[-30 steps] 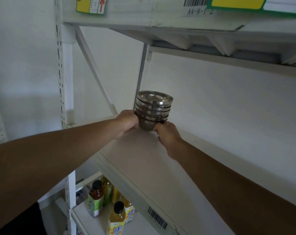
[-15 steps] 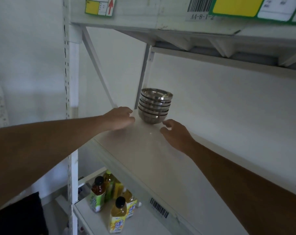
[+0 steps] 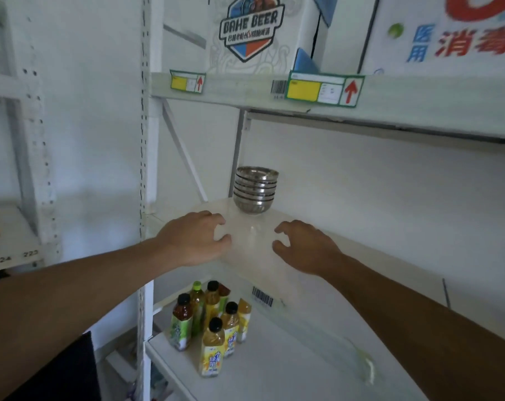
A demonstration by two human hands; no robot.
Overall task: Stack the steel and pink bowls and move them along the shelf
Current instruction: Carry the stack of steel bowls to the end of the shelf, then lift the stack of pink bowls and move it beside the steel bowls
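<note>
I have let go of the stack of steel bowls (image 3: 256, 189). A second ago both hands were clamped on its lowest bowl; now the left hand (image 3: 194, 238) and the right hand (image 3: 303, 246) are drawn back toward me, fingers spread and curled, holding nothing. The stack stands upright by itself on the shelf (image 3: 274, 273), just beyond my fingertips and between the two hands, slightly nearer the left one. It sits at the far end of the board, close to the rear upright post (image 3: 239, 151).

From that I judge the steel bowls are set down where I meant them, so this leg of the move looks finished. No pink bowl shows anywhere, so I cannot tell whether one is nested inside the stack or waits elsewhere. If it is elsewhere, that half of the job is still open.

Below my hands, on the lower shelf, stands a cluster of drink bottles (image 3: 210, 322). They are well apart from the bowls and play no part here.
</note>
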